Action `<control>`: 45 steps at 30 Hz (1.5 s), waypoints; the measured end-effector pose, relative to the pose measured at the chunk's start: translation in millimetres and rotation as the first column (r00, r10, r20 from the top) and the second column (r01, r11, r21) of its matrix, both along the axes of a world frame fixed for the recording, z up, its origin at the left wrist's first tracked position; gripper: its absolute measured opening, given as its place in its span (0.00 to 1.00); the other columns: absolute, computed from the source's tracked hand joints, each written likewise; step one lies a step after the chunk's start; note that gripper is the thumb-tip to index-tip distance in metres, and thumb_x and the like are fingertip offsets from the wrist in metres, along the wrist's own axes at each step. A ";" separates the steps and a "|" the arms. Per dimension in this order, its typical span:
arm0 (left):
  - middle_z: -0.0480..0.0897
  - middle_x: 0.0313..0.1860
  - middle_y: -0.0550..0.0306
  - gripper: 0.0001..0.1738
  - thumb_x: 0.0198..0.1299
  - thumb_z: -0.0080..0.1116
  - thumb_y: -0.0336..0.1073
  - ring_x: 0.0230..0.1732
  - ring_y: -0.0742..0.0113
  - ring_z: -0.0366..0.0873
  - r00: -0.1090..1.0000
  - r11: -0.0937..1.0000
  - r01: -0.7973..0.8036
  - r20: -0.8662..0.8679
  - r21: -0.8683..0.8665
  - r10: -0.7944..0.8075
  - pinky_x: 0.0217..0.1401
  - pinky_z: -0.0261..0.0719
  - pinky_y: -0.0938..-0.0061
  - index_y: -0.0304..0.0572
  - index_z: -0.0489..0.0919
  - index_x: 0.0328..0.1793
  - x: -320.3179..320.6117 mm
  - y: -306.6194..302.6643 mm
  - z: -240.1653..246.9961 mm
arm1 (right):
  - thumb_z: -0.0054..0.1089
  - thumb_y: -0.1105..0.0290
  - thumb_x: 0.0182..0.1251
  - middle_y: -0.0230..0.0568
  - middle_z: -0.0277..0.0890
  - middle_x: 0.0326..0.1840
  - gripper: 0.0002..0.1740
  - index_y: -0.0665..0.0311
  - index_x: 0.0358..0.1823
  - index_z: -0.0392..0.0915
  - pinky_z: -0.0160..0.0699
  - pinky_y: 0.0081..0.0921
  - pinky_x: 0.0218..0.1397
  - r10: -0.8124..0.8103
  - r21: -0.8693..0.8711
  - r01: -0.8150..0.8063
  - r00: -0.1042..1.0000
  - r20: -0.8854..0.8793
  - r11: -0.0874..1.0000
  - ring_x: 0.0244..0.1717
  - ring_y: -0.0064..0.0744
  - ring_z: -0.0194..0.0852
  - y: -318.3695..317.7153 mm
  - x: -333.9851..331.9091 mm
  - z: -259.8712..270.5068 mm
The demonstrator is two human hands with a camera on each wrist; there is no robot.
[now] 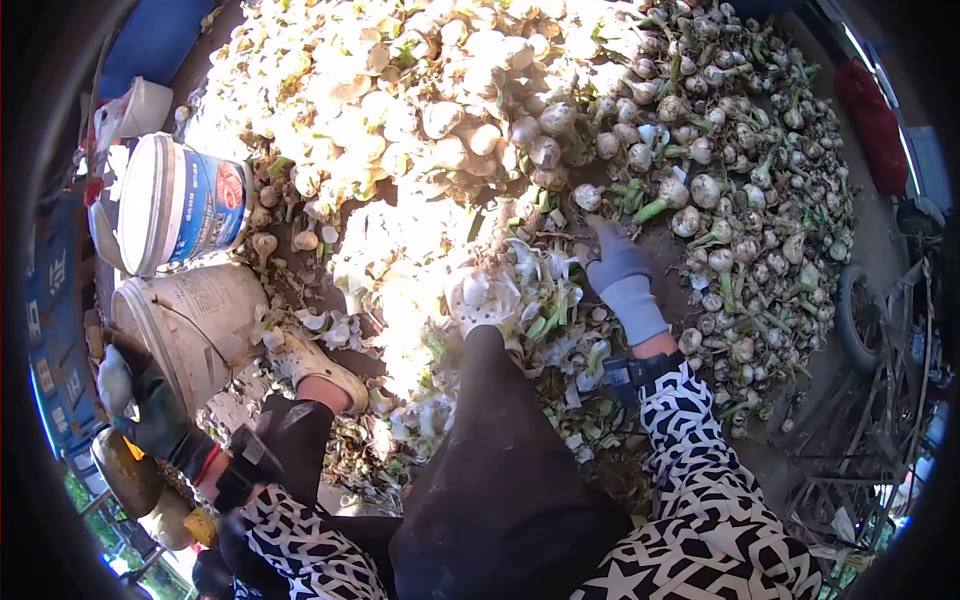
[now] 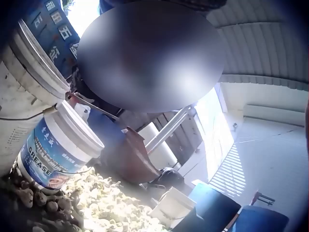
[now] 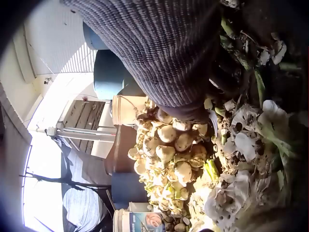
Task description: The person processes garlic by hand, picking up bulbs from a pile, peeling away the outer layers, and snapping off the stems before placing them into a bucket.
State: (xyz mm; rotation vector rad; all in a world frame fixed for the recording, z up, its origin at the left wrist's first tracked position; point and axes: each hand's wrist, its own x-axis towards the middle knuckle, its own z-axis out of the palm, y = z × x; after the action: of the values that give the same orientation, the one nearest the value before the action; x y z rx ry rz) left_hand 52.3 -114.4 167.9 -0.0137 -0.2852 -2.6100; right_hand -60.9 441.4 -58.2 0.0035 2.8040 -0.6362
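Note:
My right hand, in a grey knit glove, reaches forward over bare ground at the edge of the garlic heap. Its fingertips are just short of a garlic bulb. In the right wrist view the glove fills the upper part and hides the fingertips. My left hand, in a dark glove, is low at the left beside the worn white bucket. A pale rounded shape shows at its fingers; I cannot tell whether it is held. The left wrist view does not show that hand clearly.
Garlic with green stems spreads right of a paler, sunlit heap. A blue-labelled grease bucket lies tilted at the left. Peeled skins and leaves litter the ground around my shoes. A wheeled metal frame stands right.

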 end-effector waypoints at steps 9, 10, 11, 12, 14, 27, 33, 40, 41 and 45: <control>0.74 0.62 0.47 0.30 0.69 0.52 0.50 0.60 0.60 0.75 0.534 0.494 0.741 0.845 -0.456 -0.022 0.57 0.76 0.69 0.42 0.66 0.72 -28.9 222.9 -144.7 | 0.63 0.56 0.58 0.51 0.77 0.54 0.30 0.50 0.63 0.70 0.76 0.43 0.56 0.004 0.022 -0.005 0.999 0.053 1.000 0.54 0.54 0.76 -7.6 -65.9 -46.3; 0.69 0.66 0.47 0.34 0.66 0.58 0.46 0.60 0.64 0.73 0.591 0.416 0.739 0.807 -0.530 -0.022 0.57 0.76 0.71 0.42 0.62 0.74 -30.1 255.5 -165.4 | 0.63 0.57 0.58 0.50 0.77 0.53 0.29 0.50 0.63 0.71 0.76 0.43 0.55 0.063 -0.070 -0.071 0.991 -0.117 0.995 0.52 0.54 0.77 -19.3 -49.9 -48.3; 0.67 0.67 0.47 0.40 0.63 0.63 0.43 0.59 0.67 0.73 0.584 0.378 0.757 0.811 -0.533 -0.024 0.57 0.75 0.71 0.40 0.58 0.76 -37.0 284.5 -164.8 | 0.64 0.59 0.58 0.50 0.78 0.51 0.29 0.50 0.63 0.71 0.76 0.42 0.54 0.085 -0.212 -0.123 0.980 -0.180 0.969 0.50 0.52 0.78 -44.1 -29.7 -17.1; 0.68 0.65 0.46 0.40 0.63 0.63 0.41 0.59 0.67 0.73 0.585 0.340 0.763 0.811 -0.550 -0.002 0.57 0.75 0.72 0.38 0.57 0.76 -43.2 304.4 -164.3 | 0.65 0.58 0.57 0.48 0.77 0.50 0.29 0.50 0.62 0.72 0.76 0.42 0.54 0.145 -0.230 -0.192 0.967 -0.208 0.954 0.49 0.50 0.77 -65.2 -11.2 9.9; 0.70 0.63 0.46 0.40 0.63 0.63 0.38 0.58 0.68 0.73 0.577 0.289 0.776 0.816 -0.561 0.035 0.57 0.75 0.73 0.36 0.56 0.76 -46.8 311.6 -158.8 | 0.70 0.64 0.52 0.44 0.76 0.49 0.32 0.50 0.61 0.73 0.77 0.43 0.52 0.302 -0.244 -0.433 0.849 -0.433 0.867 0.45 0.51 0.77 -94.4 14.4 54.4; 0.67 0.70 0.45 0.39 0.60 0.64 0.29 0.62 0.66 0.73 0.805 -0.140 0.589 0.565 -0.796 0.180 0.61 0.75 0.70 0.36 0.58 0.75 -32.5 278.1 -93.3 | 0.63 0.64 0.68 0.26 0.76 0.25 0.10 0.64 0.38 0.79 0.73 0.19 0.35 0.299 -0.898 -0.059 0.951 0.083 0.437 0.29 0.16 0.70 -109.3 7.3 95.0; 0.81 0.35 0.52 0.32 0.70 0.47 0.52 0.33 0.68 0.79 0.805 0.020 0.584 0.582 -0.811 0.116 0.41 0.77 0.75 0.37 0.63 0.72 -30.1 271.1 -83.1 | 0.61 0.66 0.69 0.28 0.72 0.20 0.09 0.64 0.39 0.78 0.65 0.16 0.22 0.411 -0.911 0.282 0.823 0.391 0.302 0.19 0.14 0.67 -106.9 13.9 110.6; 0.84 0.43 0.46 0.19 0.66 0.57 0.38 0.42 0.55 0.83 0.790 -0.366 0.591 0.607 -0.719 0.082 0.47 0.82 0.68 0.35 0.74 0.59 -54.2 235.3 -99.8 | 0.64 0.69 0.64 0.29 0.69 0.14 0.09 0.66 0.39 0.78 0.55 0.15 0.11 0.646 -0.832 0.520 0.570 0.507 0.194 0.09 0.16 0.62 -111.4 21.9 113.6; 0.84 0.33 0.49 0.22 0.72 0.47 0.48 0.35 0.58 0.83 0.438 -0.197 0.882 0.899 -0.428 0.007 0.44 0.81 0.68 0.35 0.80 0.49 -71.4 231.3 -101.2 | 0.62 0.69 0.61 0.40 0.72 0.21 0.14 0.69 0.45 0.76 0.53 0.17 0.11 0.652 -0.811 0.541 0.536 0.536 0.222 0.11 0.18 0.59 -111.9 18.9 106.1; 0.79 0.29 0.60 0.25 0.74 0.43 0.51 0.32 0.76 0.73 0.564 0.166 0.782 0.796 -0.600 0.219 0.37 0.73 0.79 0.34 0.74 0.57 -68.8 247.1 -107.2 | 0.60 0.68 0.65 0.36 0.69 0.16 0.10 0.67 0.41 0.76 0.55 0.18 0.10 0.601 -0.748 0.664 0.591 0.538 0.016 0.09 0.20 0.60 -130.5 26.7 86.9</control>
State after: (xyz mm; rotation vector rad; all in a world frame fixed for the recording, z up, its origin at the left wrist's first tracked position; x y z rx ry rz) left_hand -16.5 132.7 60.7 0.7181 -2.5252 -2.0449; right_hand -34.2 310.9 28.7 0.0823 0.7723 -1.9351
